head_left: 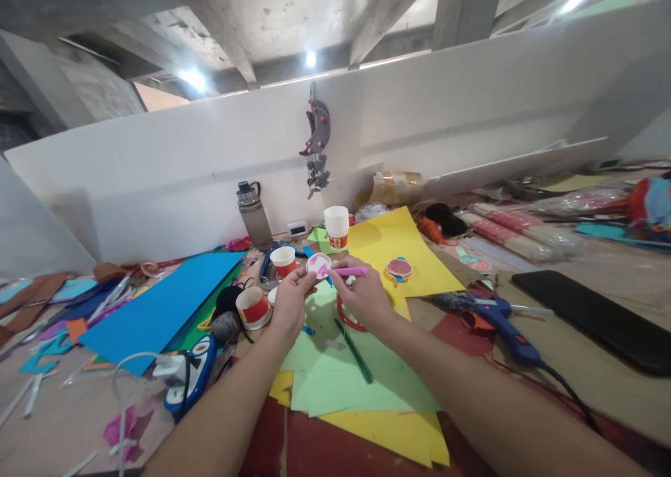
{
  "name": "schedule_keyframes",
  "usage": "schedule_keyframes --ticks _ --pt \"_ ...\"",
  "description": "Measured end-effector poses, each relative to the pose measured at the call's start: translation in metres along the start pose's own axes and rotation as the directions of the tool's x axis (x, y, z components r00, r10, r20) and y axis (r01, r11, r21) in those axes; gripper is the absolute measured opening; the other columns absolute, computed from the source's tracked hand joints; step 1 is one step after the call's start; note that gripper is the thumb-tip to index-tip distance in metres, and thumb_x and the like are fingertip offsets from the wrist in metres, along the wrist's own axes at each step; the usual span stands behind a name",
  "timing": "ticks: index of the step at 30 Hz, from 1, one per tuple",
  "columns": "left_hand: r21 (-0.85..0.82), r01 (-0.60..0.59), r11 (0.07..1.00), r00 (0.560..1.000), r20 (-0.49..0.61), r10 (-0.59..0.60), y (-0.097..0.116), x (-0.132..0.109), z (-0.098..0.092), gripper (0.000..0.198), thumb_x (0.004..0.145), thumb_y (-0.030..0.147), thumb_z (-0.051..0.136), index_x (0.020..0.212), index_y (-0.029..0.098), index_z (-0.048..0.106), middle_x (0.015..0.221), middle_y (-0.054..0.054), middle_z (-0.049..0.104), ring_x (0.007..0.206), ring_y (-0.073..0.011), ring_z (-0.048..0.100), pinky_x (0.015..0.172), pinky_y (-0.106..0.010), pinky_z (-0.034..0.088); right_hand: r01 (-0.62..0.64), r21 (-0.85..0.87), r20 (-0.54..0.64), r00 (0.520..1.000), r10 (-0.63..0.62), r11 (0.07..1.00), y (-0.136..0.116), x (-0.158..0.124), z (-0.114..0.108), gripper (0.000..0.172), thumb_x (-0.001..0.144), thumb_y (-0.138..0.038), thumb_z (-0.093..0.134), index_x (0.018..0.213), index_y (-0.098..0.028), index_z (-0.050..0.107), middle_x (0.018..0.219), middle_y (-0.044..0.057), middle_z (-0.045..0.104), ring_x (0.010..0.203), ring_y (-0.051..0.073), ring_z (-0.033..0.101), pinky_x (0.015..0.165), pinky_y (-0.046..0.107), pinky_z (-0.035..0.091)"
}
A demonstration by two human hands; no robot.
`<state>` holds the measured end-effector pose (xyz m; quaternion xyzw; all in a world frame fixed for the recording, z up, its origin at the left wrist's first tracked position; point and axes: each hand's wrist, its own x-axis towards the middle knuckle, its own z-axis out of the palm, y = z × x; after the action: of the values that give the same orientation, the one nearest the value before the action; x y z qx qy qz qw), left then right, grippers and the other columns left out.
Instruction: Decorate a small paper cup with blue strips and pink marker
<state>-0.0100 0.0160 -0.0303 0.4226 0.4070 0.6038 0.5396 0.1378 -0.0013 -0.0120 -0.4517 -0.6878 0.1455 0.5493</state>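
Observation:
My left hand (291,294) pinches a small round white disc (316,261) by its edge. Pink patches colour part of the disc's face. A pink marker (352,271) is gripped in my right hand (363,296), its tip at or very close to the disc; actual contact is too small to make out. Beneath both hands lie light green paper sheets (335,382) with a dark green pencil (356,354) on them. A red ring-shaped thing (347,317) is partly covered by my right hand. Beside my left hand stand two red-and-white paper cups (254,309).
Stacked paper cups (336,226) and a grey bottle (254,215) stand farther back. Yellow paper (419,243) bears a pink-faced round piece (399,268). To the right lie a blue glue gun (503,323) and a black phone-like slab (592,319). Blue paper (168,309) and a power strip (193,372) are left.

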Motion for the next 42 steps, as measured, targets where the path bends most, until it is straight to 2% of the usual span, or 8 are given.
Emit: schedule_keyframes --ticks 8,13,17,24,42 --pt "-0.012 0.007 1.0 1.0 0.009 -0.006 -0.0009 0.0 -0.0001 0.03 0.061 0.032 0.077 0.085 0.016 0.067 0.085 -0.006 0.07 0.075 -0.0134 0.062 0.063 -0.021 0.04 0.01 -0.045 -0.013 1.0 -0.011 0.999 -0.0021 -0.0004 -0.0006 0.011 0.082 -0.029 0.053 0.082 -0.021 0.061 0.084 0.004 0.07 0.08 0.02 0.063 0.071 0.032 0.045" --pt "-0.018 0.006 1.0 1.0 0.009 -0.006 -0.0006 0.0011 -0.0006 0.032 0.06 0.032 0.077 0.087 0.016 0.067 0.087 -0.006 0.07 0.075 -0.014 0.063 0.064 -0.022 0.04 0.018 -0.042 0.021 1.0 -0.017 0.999 -0.0029 -0.0008 -0.0001 0.012 0.082 -0.029 0.053 0.081 -0.021 0.062 0.08 0.003 0.069 0.079 0.02 0.062 0.07 0.031 0.043" --pt "-0.017 0.008 1.0 1.0 0.015 -0.008 0.0009 0.0015 -0.0011 0.034 0.062 0.033 0.077 0.089 0.017 0.067 0.088 -0.007 0.071 0.076 -0.0145 0.064 0.064 -0.021 0.04 0.015 -0.09 -0.014 1.0 -0.016 0.996 -0.0014 0.0006 -0.0022 0.012 0.082 -0.029 0.052 0.083 -0.021 0.062 0.084 0.004 0.069 0.083 0.021 0.061 0.073 0.033 0.042" --pt "-0.007 0.013 1.0 1.0 0.017 -0.013 0.0014 0.0004 -0.0001 0.036 0.061 0.035 0.077 0.09 0.016 0.068 0.089 -0.008 0.071 0.078 -0.0166 0.065 0.063 -0.022 0.04 0.002 -0.027 -0.041 0.999 -0.003 1.0 0.0009 0.0027 -0.0041 0.013 0.082 -0.03 0.052 0.081 -0.022 0.062 0.085 0.005 0.069 0.081 0.021 0.062 0.071 0.033 0.044" --pt "0.012 0.021 1.0 0.999 0.045 -0.022 0.0017 -0.0018 0.0016 0.034 0.062 0.034 0.076 0.089 0.016 0.068 0.09 -0.007 0.071 0.078 -0.0154 0.064 0.063 -0.021 0.04 0.004 -0.019 -0.069 0.998 -0.006 1.0 0.0009 0.0038 -0.0052 0.013 0.083 -0.031 0.052 0.082 -0.022 0.06 0.084 0.004 0.069 0.079 0.02 0.062 0.07 0.032 0.045"
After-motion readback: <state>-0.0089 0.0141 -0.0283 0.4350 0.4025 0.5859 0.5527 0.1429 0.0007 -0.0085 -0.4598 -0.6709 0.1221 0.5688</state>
